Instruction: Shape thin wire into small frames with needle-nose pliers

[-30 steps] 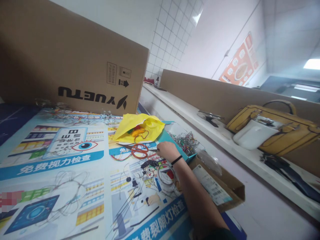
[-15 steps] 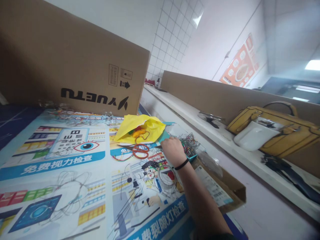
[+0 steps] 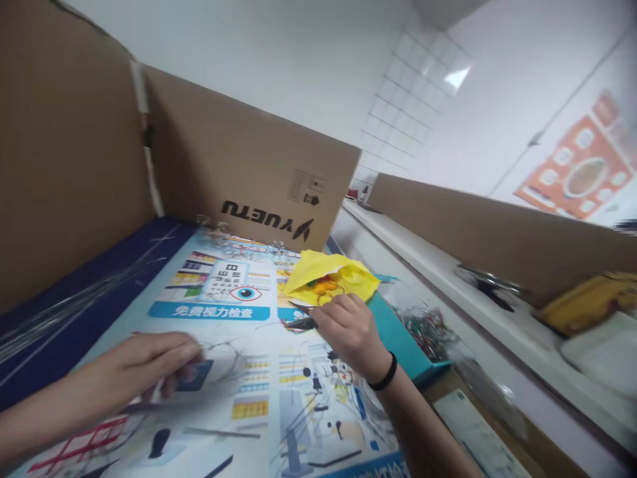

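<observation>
1. Right hand (image 3: 348, 328): fingers curled and clenched around a dark, pointed metal tool (image 3: 302, 324), its handle hidden by the hand. It's mid-scene, just left of and nearer than the crinkly bright yellow pouch (image 3: 331, 272), whose open mouth shows fuzzy orange thread (image 3: 324, 285).
2. Left hand (image 3: 169, 365): over the near left part of the sheet, fingers loosely bent. Pretty blurry, so can't tell if they're pinching anything.
3. Right of the pouch there's a smooth teal box (image 3: 401, 332), with a tangle of thin shiny wire bits (image 3: 428, 332) beside it. Nearer is a brown cardboard box (image 3: 497, 415) with a white label.
4. Surface: glossy printed sheet (image 3: 253, 338) with an eye chart and cartoon art, over a dark blue tabletop (image 3: 164, 249). Long silvery wires (image 3: 74, 299) lie at left.
5. Room: tall matte cardboard panel (image 3: 239, 159) at the far side, white ledge (image 3: 428, 255) with a mustard bag (image 3: 587, 305) at right, pale walls, orange poster (image 3: 580, 169).
</observation>
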A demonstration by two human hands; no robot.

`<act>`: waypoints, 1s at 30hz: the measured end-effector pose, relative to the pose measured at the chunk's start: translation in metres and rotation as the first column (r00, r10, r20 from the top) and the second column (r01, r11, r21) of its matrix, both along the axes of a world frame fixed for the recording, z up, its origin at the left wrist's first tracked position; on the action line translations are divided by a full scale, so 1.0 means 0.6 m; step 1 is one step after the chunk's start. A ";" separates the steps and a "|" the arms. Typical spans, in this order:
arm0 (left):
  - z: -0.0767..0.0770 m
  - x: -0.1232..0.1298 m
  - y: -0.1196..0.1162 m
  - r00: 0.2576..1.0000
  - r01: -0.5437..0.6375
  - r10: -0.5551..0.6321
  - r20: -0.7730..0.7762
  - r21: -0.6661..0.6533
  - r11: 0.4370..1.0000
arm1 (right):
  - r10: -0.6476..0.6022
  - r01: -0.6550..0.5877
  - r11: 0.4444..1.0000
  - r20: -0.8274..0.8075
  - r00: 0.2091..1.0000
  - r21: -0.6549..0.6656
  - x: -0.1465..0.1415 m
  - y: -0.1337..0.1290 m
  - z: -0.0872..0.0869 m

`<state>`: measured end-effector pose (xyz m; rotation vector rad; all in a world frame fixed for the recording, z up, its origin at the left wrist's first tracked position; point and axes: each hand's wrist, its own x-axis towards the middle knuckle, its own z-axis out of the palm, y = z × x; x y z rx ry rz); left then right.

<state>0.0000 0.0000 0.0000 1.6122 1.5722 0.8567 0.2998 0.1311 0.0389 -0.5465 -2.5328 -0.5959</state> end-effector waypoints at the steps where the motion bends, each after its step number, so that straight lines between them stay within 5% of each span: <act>1: 0.013 0.013 0.006 0.992 0.049 -0.033 0.125 -0.120 0.992 | 0.044 -0.044 0.999 -0.006 0.999 0.027 -0.012 -0.006 0.002; 5: 0.025 0.052 0.031 0.825 0.136 0.038 0.564 -0.264 0.955 | 0.160 -0.172 0.966 0.076 0.984 0.194 -0.053 -0.029 0.008; 9: 0.002 0.058 0.036 0.714 0.141 0.040 0.699 -0.200 0.970 | 0.219 -0.239 0.933 0.102 0.970 0.269 -0.076 -0.036 -0.003; 13: -0.005 0.046 0.041 0.803 -0.041 0.103 0.587 -0.117 0.992 | 0.118 -0.116 0.986 -0.006 0.993 0.120 -0.095 -0.016 -0.030; 15: -0.006 0.038 0.045 0.904 -0.174 0.153 0.399 0.016 0.985 | -0.047 0.028 0.994 -0.174 0.984 -0.109 -0.108 -0.002 -0.044; 16: -0.008 0.035 0.046 0.948 -0.213 0.177 0.265 0.117 0.970 | -0.120 0.044 0.956 -0.251 0.961 -0.291 -0.116 0.002 -0.050; 17: -0.011 0.032 0.047 0.971 -0.228 0.205 0.121 0.231 0.946 | -0.180 0.013 0.871 -0.295 0.938 -0.492 -0.125 0.004 -0.055; 19: -0.022 0.029 0.047 0.956 -0.184 0.262 -0.131 0.427 0.885 | -0.214 -0.126 0.591 -0.306 0.928 -0.797 -0.143 -0.001 -0.063; 22: -0.040 0.030 0.045 0.896 -0.075 0.300 -0.328 0.554 0.829 | -0.198 -0.274 0.261 -0.329 0.923 -0.926 -0.169 -0.020 -0.069; 26: -0.053 0.033 0.041 0.785 0.039 0.361 -0.503 0.622 0.782 | -0.222 -0.399 -0.001 -0.388 0.894 -0.917 -0.193 -0.040 -0.075; 30: -0.052 0.034 0.037 0.667 0.181 0.357 -0.654 0.606 0.774 | -0.250 -0.436 -0.148 -0.393 0.885 -0.888 -0.202 -0.045 -0.089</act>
